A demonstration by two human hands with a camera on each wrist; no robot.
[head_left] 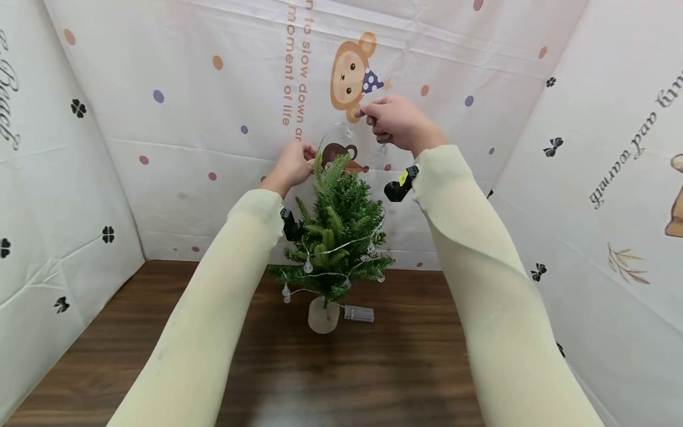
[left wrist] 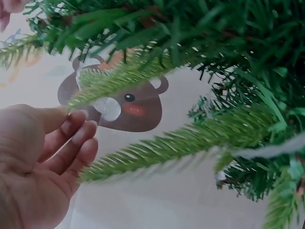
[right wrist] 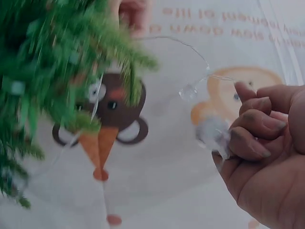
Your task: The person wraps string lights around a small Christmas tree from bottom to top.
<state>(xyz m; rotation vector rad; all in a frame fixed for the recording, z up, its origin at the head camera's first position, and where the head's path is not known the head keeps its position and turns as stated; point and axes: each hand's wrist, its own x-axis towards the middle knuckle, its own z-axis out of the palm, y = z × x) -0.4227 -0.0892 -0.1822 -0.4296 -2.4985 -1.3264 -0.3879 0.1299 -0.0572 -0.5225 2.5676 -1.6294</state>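
Note:
A small artificial Christmas tree stands upright with a string of lights wound round its lower and middle branches. High on its left side, my left hand pinches the tip of a green branch between thumb and fingers. My right hand is raised to the right above the treetop and pinches the thin wire of the string lights. One clear bulb hangs against its curled fingers. Between the two hands the wire makes a loose arc over the top of the tree.
The tree's pale round base rests on a dark wooden table. A clear battery box lies beside the base. Printed cloth walls with cartoon animals enclose the back and both sides, close behind the tree.

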